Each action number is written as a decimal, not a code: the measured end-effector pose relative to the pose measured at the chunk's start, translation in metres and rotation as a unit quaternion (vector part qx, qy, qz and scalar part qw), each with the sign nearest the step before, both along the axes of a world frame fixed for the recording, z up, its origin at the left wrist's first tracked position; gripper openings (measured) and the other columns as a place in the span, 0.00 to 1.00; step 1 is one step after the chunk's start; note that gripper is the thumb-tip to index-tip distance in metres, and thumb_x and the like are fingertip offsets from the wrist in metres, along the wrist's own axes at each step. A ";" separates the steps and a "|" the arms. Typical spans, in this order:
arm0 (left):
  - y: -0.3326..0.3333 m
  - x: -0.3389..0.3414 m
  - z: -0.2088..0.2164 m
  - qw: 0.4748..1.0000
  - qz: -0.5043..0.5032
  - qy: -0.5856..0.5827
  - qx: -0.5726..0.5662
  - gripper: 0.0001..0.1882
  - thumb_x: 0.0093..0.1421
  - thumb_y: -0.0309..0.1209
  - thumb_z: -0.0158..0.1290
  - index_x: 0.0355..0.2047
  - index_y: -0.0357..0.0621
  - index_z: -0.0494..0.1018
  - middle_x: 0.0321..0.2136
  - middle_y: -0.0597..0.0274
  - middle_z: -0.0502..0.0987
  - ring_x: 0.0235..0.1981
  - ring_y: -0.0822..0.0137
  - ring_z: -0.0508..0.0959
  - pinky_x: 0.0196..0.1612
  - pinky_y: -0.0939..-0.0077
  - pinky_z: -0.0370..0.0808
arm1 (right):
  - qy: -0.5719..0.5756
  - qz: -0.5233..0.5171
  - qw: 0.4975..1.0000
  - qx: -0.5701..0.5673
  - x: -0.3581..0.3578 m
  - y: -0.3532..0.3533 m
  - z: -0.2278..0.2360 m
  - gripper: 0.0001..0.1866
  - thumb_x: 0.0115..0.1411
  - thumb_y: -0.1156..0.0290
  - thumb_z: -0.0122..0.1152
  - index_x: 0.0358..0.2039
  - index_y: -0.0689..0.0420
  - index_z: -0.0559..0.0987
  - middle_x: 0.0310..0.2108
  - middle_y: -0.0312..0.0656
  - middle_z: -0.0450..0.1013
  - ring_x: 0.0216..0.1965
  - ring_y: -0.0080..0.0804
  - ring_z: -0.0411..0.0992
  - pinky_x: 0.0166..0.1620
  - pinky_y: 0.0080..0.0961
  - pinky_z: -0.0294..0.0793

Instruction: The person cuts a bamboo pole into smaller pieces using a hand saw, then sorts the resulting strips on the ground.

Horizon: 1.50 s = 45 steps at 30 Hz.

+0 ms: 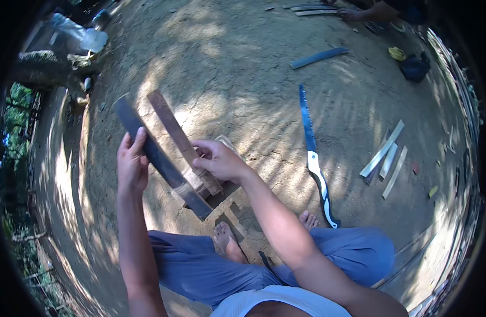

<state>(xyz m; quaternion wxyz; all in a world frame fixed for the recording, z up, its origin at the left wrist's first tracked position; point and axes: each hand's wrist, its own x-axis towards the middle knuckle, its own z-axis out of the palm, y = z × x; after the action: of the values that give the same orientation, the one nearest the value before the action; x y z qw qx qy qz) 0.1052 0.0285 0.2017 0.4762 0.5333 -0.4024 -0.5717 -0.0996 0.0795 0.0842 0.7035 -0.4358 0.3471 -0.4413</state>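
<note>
I sit on bare earth in blue trousers. My left hand [132, 165] is closed around a long dark flat strip [163, 161] that slants from upper left down to a low wooden block [205, 186] in front of my bare foot [228, 242]. My right hand [219, 160] grips a second, brownish flat strip [171, 124] lying alongside the dark one, its lower end resting on the same block. Whether either strip is wood or a blade cannot be told.
A hand saw [310, 150] with a blue blade and a white and black handle lies to my right. Several pale slats [386, 156] lie beyond it, and a blue-grey strip [319, 57] farther off. Another person's hand [352, 14] rests by slats at the top. A log [47, 74] lies at left.
</note>
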 end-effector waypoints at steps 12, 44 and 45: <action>0.018 0.006 0.019 0.997 -0.044 -0.047 -0.033 0.18 0.71 0.38 0.54 0.56 0.42 0.71 0.51 0.57 0.79 0.47 0.72 0.79 0.49 0.78 0.77 | 0.666 -0.416 0.568 0.248 -0.478 0.115 -0.023 0.24 0.62 0.57 0.60 0.55 0.55 0.73 0.50 0.55 0.78 0.52 0.55 0.77 0.54 0.48 0.76; 0.018 -0.006 0.002 0.994 -0.010 -0.101 -0.030 0.18 0.71 0.39 0.55 0.56 0.44 0.71 0.50 0.63 0.80 0.38 0.78 0.77 0.39 0.84 0.75 | 0.637 -0.457 0.519 0.340 -0.505 0.205 -0.117 0.59 0.45 0.66 0.76 0.73 0.50 0.49 0.53 0.60 0.74 0.56 0.58 0.73 0.59 0.48 0.73; 0.020 -0.005 0.004 0.995 -0.008 -0.091 -0.027 0.18 0.71 0.37 0.54 0.56 0.43 0.70 0.49 0.61 0.80 0.41 0.76 0.78 0.42 0.81 0.76 | 0.641 -0.455 0.516 0.340 -0.506 0.205 -0.117 0.59 0.44 0.66 0.76 0.73 0.50 0.49 0.53 0.58 0.75 0.56 0.57 0.74 0.58 0.47 0.73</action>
<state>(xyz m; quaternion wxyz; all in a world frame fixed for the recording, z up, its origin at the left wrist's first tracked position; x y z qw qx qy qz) 0.1000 0.0488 0.2056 0.4472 0.5668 -0.4637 -0.5135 -0.6058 0.2843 -0.0328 0.0883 -0.1108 0.9784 -0.1503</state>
